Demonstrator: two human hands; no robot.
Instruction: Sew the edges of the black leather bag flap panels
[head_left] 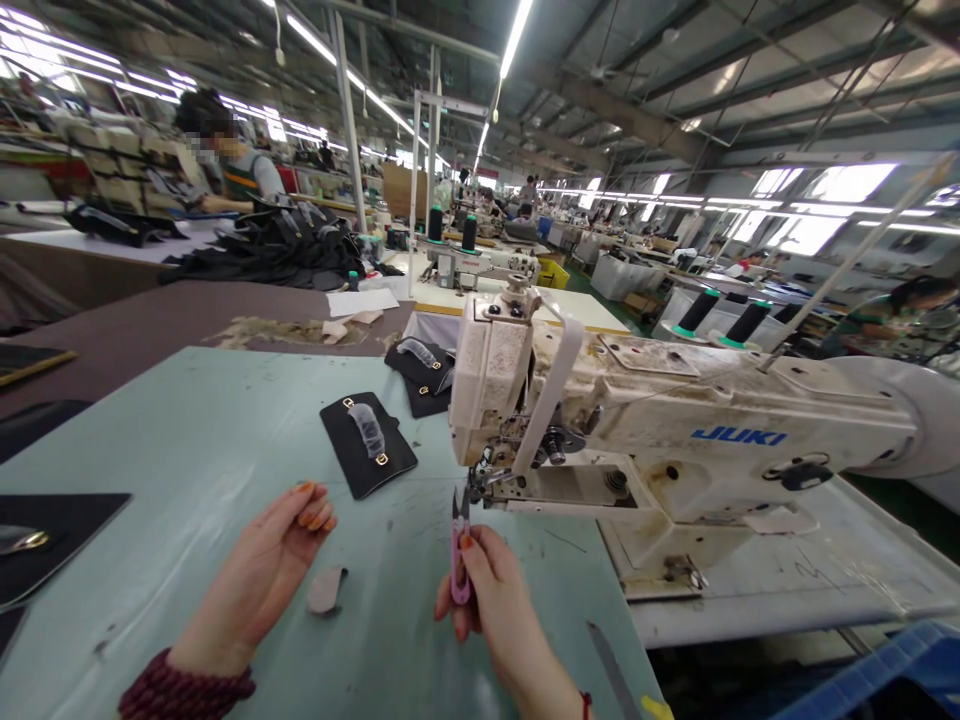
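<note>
My right hand [487, 590] holds small pink thread snips [460, 560], their dark blades pointing up beside the needle area of the white sewing machine [675, 420]. Over the pale green table [225, 420], my left hand [281, 535] has its fingers curled in, thumb against them; whatever may be between the fingertips is too small to make out. Beyond it lies a black piece [367, 445] with a plastic-wrapped handle and gold buckles. A small grey scrap [327, 590] rests between my hands.
More black pieces lie behind at the machine's left [424, 375] and at the left edge [60, 535]. A metal blade-like strip [611, 665] is at the lower right, near a blue crate [877, 680]. A person [240, 175] works at the back left beside a black pile [277, 245].
</note>
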